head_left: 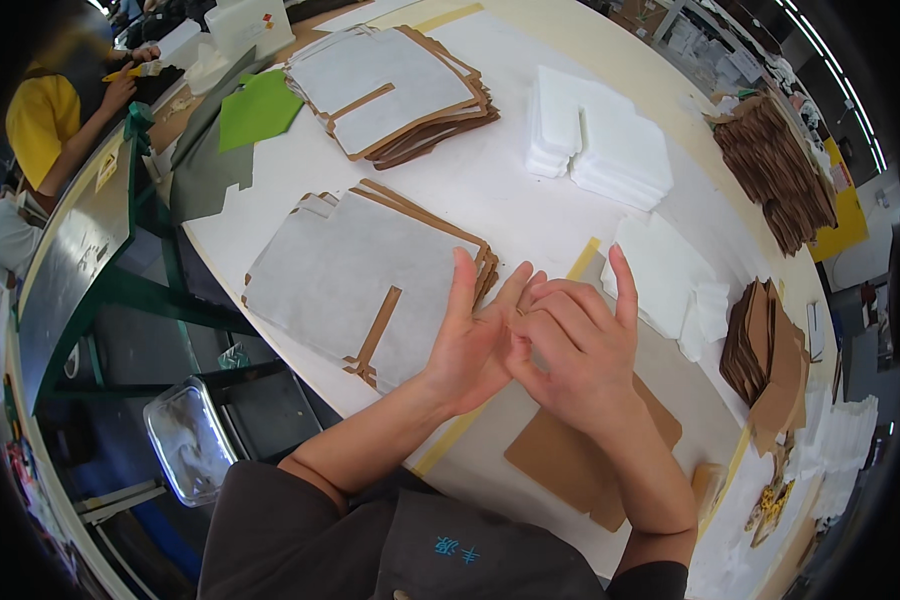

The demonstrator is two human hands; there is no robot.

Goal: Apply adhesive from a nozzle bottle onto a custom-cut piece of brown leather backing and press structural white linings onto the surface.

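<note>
My two hands meet above the front middle of the table. My left hand (470,350) is open, its thumb raised and its fingers stretched toward the right hand. My right hand (582,350) has curled fingers pressed against the left fingertips, with one finger sticking up; whatever may be pinched there is hidden. Beneath the right forearm lies a flat brown cut piece (550,455) on a grey work area (470,455). Left of my hands sits a stack of grey-white sheets with brown edges (340,265), each slotted; the left wrist hangs over its near edge.
Farther back are another slotted stack (370,85), white foam-like pads (610,140) and a green piece (258,110). White sheets (660,275) and brown stacks (770,170) (762,345) lie right. A clear-lidded bin (192,440) stands below the left table edge. Another person (45,130) works far left.
</note>
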